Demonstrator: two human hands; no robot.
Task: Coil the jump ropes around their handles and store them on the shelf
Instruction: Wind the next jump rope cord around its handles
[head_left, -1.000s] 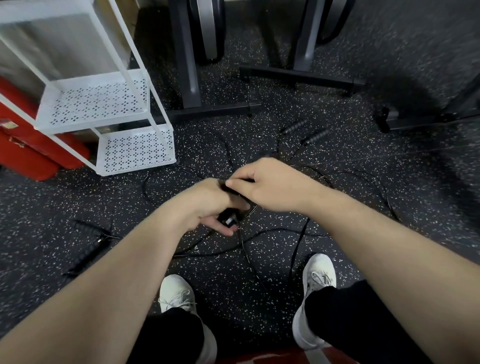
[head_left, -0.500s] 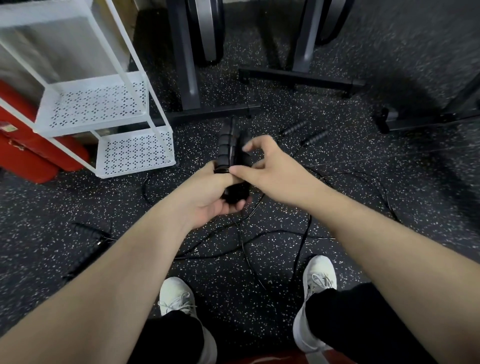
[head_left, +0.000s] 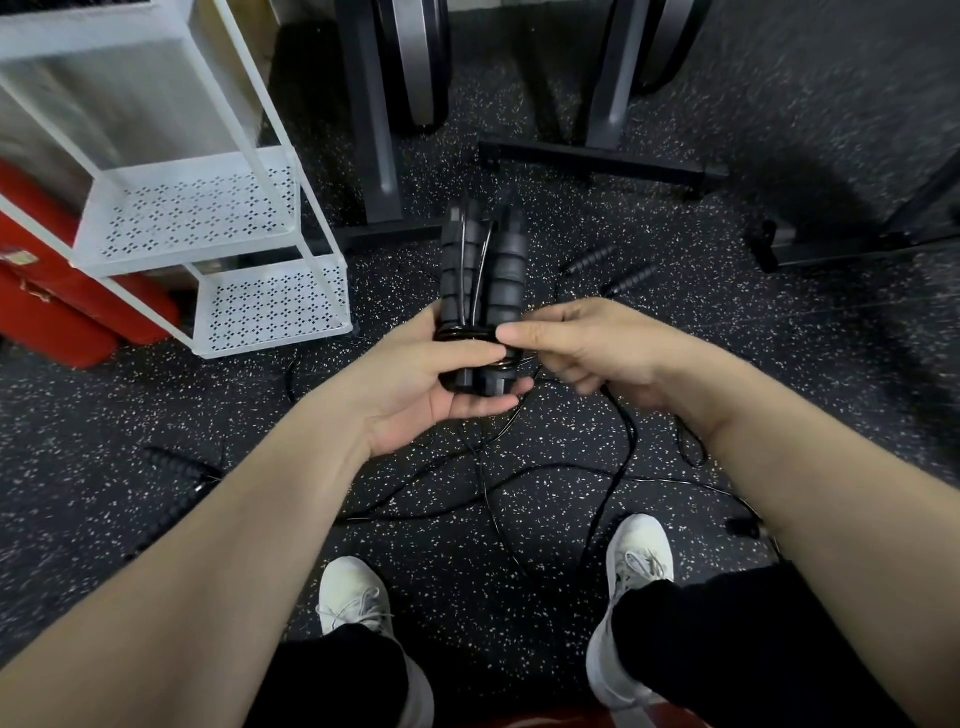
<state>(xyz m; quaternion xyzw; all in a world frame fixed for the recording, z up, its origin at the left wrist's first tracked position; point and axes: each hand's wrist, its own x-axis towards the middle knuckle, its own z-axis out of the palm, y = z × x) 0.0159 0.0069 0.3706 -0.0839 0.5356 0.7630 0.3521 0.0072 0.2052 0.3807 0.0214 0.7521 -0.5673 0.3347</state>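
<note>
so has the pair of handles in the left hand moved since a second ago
Yes. The handles have swung up from hidden between the hands to pointing toward the machine base; the left hand grips their lower ends.

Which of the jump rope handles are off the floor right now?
The pair of handles side by side in the left hand, cord wound round them. The other handles, two beyond the right hand and one at left, lie on the floor.

Left hand (head_left: 415, 384) grips two black handles (head_left: 480, 270) side by side, upright, a few rope loops (head_left: 462, 333) wound round them. Right hand (head_left: 587, 348) pinches the cord (head_left: 618, 447) beside them. White shelf (head_left: 208, 208) sits left, loose handles (head_left: 589, 258) on the floor.
</note>
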